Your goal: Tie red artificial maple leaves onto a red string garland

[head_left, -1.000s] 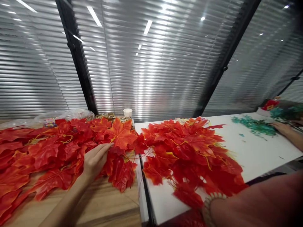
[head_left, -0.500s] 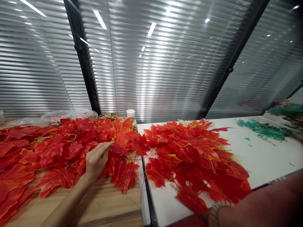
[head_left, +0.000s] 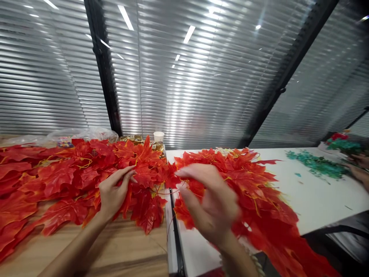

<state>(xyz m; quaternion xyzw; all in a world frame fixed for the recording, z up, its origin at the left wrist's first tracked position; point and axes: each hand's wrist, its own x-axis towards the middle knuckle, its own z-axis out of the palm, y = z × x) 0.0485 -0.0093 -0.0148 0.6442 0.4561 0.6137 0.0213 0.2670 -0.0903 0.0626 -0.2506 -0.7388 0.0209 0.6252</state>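
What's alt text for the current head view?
A person's left hand pinches a red maple leaf at a leaf heap on a wooden table; the blurred, open right hand appears in front of a second heap on a white table. Slatted blinds stand behind.

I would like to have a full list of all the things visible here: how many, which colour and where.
Wooden table: 1, brown, left
White table: 1, white, right
Left leaf heap: 1, red-orange, mostly on wooden table
Right leaf heap: 1, red-orange, on white table
Cup: 1, white, back middle
Packets: several, gold, near cup
Plastic bag: at least 1, clear, back left
Sprigs: one pile, blue-green, far right
Blinds: several, grey, background
Bars: at least 2, black, background
Co-worker's hand: at least 1, right edge
Bracelet: 1, pale, right wrist
Left hand: 1, bare, fingers on a leaf
Right hand: 1, blurred, before right heap
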